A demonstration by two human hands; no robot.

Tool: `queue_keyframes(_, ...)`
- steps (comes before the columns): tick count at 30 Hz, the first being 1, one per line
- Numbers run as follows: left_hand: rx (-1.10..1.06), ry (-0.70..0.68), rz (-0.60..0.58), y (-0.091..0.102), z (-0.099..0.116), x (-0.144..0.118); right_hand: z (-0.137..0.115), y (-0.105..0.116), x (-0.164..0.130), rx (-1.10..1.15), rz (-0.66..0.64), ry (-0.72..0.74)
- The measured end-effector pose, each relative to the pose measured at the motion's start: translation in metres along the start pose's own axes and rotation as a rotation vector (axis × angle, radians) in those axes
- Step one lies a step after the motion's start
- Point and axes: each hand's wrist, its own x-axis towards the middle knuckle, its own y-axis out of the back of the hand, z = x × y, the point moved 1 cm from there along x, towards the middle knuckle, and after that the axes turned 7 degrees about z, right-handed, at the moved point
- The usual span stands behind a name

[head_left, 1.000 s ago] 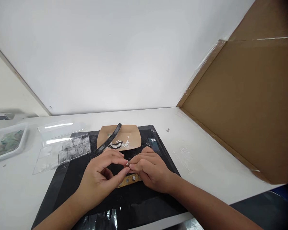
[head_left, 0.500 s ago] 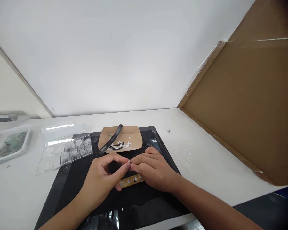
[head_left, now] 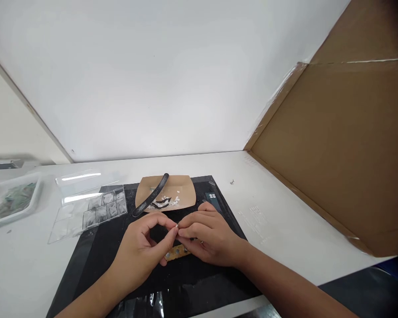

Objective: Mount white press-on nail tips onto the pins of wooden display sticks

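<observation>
My left hand (head_left: pixel 141 243) is closed in a pinch, thumb and forefinger meeting on a tiny white piece (head_left: pixel 177 226) that looks like a false nail tip. Fingertips of my right hand (head_left: pixel 214 234) are closed against the same piece, hiding most of it. Below the fingers lies a yellowish strip (head_left: pixel 175 252) with round silvery dots, its right end covered by my right hand. A curved black nail file (head_left: pixel 152 195) rests across the left side of a brown paper tray (head_left: pixel 182 182) just beyond my hands. White bits and black scraps lie in that tray.
A black mat (head_left: pixel 185 287) lies under my hands. At left are an open clear compartment case (head_left: pixel 101 213) of pale pieces and a white tub (head_left: pixel 37 190) with greenish packets. Small clear pieces (head_left: pixel 254 216) lie at right, near a cardboard wall (head_left: pixel 334 154).
My right thumb has shifted lower and left, so more of the yellowish strip is covered. The fingers stay together at the white piece, which shows less. The view has shifted slightly.
</observation>
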Motion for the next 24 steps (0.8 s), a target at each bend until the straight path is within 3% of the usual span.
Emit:
queue_keyframes(5,0.006,-0.081,-0.03,0.0002,-0.0004,-0.002,-0.0009,0.004,0.0012,0.181,-0.018,-0.176)
queue_keyframes(9,0.041,-0.232,-0.079,0.0014,0.0011,-0.0038,-0.0024,0.0069,0.0029,0.261,-0.042,-0.314)
queue_keyframes(18,0.14,-0.41,-0.121,0.006,0.0008,0.0003,-0.0051,0.0077,0.0028,0.376,-0.04,-0.39)
queue_keyframes(24,0.153,-0.463,-0.056,0.0065,0.0012,0.0004,-0.0054,0.0065,0.0049,0.39,0.056,-0.321)
